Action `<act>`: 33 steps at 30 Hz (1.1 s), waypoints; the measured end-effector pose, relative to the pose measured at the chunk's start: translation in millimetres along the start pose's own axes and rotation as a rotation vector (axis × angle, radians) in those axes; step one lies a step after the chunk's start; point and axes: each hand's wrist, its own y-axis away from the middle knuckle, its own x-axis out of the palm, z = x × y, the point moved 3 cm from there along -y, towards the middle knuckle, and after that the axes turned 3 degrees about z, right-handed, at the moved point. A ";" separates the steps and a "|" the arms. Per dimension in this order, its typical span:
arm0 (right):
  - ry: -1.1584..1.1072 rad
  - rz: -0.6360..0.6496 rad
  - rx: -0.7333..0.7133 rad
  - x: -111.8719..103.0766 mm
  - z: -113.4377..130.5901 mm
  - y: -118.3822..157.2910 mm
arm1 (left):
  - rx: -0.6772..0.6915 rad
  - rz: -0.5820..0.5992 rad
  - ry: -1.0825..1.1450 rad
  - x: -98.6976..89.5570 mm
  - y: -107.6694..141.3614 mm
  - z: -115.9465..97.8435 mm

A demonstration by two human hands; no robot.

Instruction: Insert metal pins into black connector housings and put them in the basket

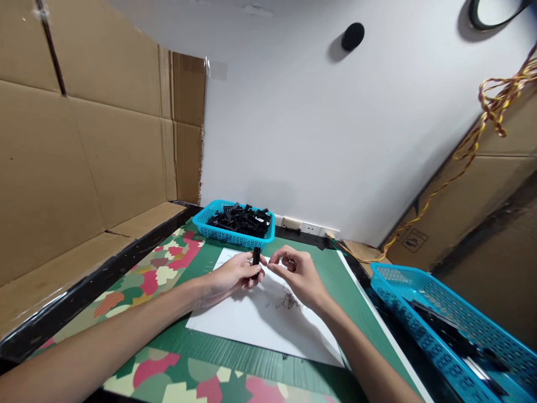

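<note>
My left hand [241,272] grips a small black bar-shaped part [256,258], which stands upright between thumb and fingers. Just to the right, my right hand [296,271] has thumb and forefinger pinched close to that part. Whatever lies in the pinch is too small to make out. Both hands are above a white sheet [247,319]. A loose heap of tiny brownish pieces [289,300] lies on the sheet below my right hand, partly in its shadow.
A blue basket [229,236] full of black parts [241,219] stands behind the hands. Another blue basket [444,296] with black strips [451,330] is at the right. The green mat [201,342] covers the table. Cardboard [121,145] walls the left; yellow wires [428,207] hang at the right.
</note>
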 end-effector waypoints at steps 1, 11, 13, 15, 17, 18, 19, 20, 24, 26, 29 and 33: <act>-0.019 -0.010 -0.001 1.2 -1.1 -0.1 | -0.008 0.015 -0.004 1.9 0.0 -0.2; 0.030 -0.131 -0.007 16.1 -5.6 -3.8 | 0.060 -0.036 -0.020 4.4 -8.2 3.6; 0.071 -0.135 -0.029 19.7 -2.1 -1.1 | 0.070 -0.066 -0.022 3.3 -9.4 4.1; 0.107 -0.122 -0.057 24.1 -0.4 1.3 | 0.080 -0.101 -0.021 3.3 -8.7 3.1; 0.140 -0.103 -0.085 28.2 -1.2 2.5 | 0.080 -0.129 -0.018 4.4 -6.3 1.5; 0.158 -0.096 -0.096 29.7 -2.5 2.6 | 0.075 -0.137 -0.017 5.0 -4.8 0.8; 0.178 -0.092 -0.104 30.6 -4.1 2.7 | 0.066 -0.141 -0.017 5.6 -3.2 0.2; 0.199 -0.089 -0.110 30.8 -5.9 2.7 | 0.056 -0.143 -0.017 5.9 -1.8 -0.3; 0.293 -0.066 -0.129 27.2 -10.5 5.5 | 0.023 -0.129 -0.015 4.0 1.5 -0.4; 0.329 -0.046 -0.142 24.5 -10.5 7.7 | 0.015 -0.120 -0.003 1.6 1.6 0.3; 0.345 -0.030 -0.161 20.6 -9.3 9.3 | -0.009 -0.095 0.032 -0.9 0.4 2.3; 0.309 -0.061 -0.164 13.7 -9.2 6.5 | -0.070 -0.030 0.084 1.1 -0.6 4.7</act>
